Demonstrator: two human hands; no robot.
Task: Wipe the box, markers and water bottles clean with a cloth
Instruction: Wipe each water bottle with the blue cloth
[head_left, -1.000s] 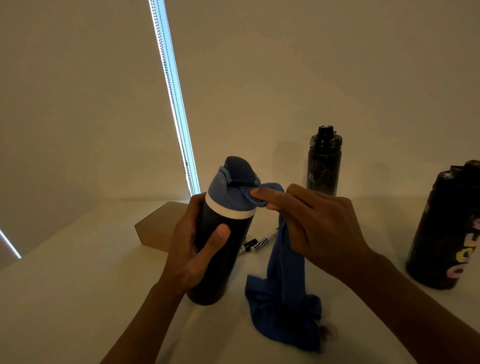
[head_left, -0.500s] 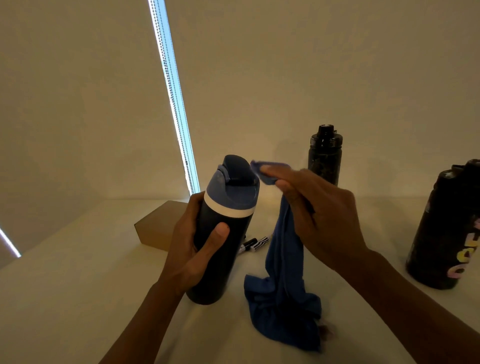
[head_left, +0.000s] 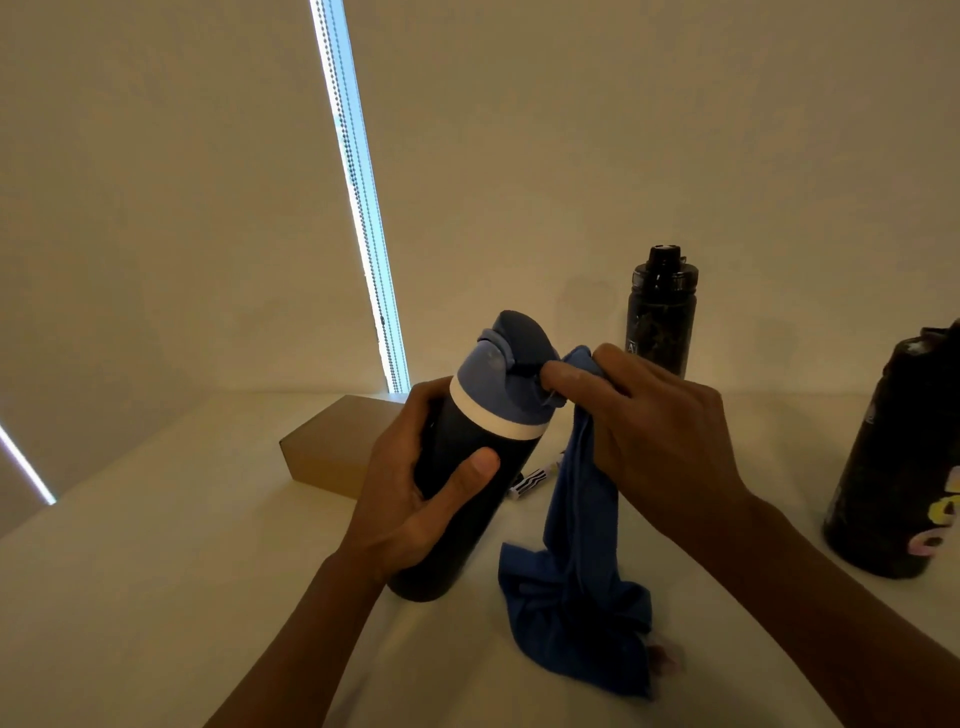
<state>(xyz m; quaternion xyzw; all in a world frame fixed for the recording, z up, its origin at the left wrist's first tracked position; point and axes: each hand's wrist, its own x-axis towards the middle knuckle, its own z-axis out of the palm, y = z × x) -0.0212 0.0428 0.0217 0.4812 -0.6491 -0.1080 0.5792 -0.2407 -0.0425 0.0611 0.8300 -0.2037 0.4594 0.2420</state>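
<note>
My left hand (head_left: 410, 504) grips the blue-lidded bottle (head_left: 470, 439), which stands on the table (head_left: 156, 597). My right hand (head_left: 660, 436), pinching the blue cloth (head_left: 576, 597), has dropped from above the lid (head_left: 498, 389) back against its right side. I judge another lid stroke is starting. The box (head_left: 332, 447) and markers (head_left: 532, 480) lie behind the bottle.

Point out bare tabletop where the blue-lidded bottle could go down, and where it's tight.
Widest bare table: near-left, in front of the box, left of the left hand. A second gap lies between the back black bottle and the stickered bottle. Crowded: centre, around the blue-lidded bottle, markers and cloth.
</note>
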